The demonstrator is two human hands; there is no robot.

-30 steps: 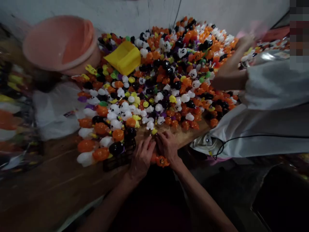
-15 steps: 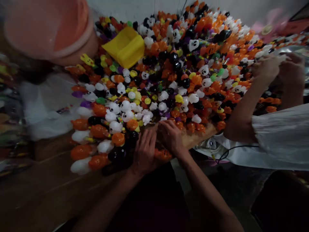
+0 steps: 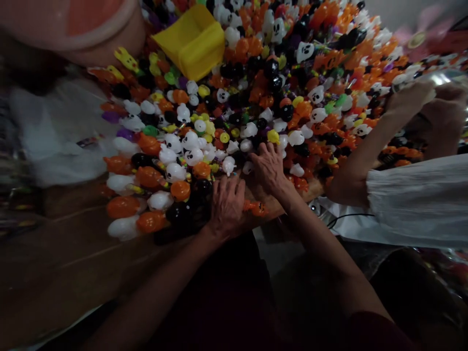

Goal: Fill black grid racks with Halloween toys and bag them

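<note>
My left hand (image 3: 227, 207) rests palm down at the near edge of the wooden table (image 3: 272, 204), its fingers loosely bent and slightly apart. Just beyond its fingertips lies a small white ghost figure (image 3: 229, 165). My right hand (image 3: 269, 168) reaches into the front of the heap with fingers spread, near a white piece (image 3: 248, 167) and a yellow one (image 3: 273, 136). Whether its fingertips touch any piece is hidden. Between my wrists lies an orange pumpkin figure (image 3: 259, 208). Black round pieces (image 3: 179, 213) sit left of my left hand.
A big heap of small plastic Halloween figures (image 3: 193, 156) covers the table. A yellow scoop-like container (image 3: 193, 44) lies on it, beside a pink tub (image 3: 109, 29). At right another person's hands (image 3: 413, 97) work near a white sleeve (image 3: 413, 195). A pink fan (image 3: 417, 39) stands behind.
My hands were close together at the table edge; the right has moved forward and away into the heap, fingers spreading. The orange pumpkin figure shows more fully. The view has tilted down.
</note>
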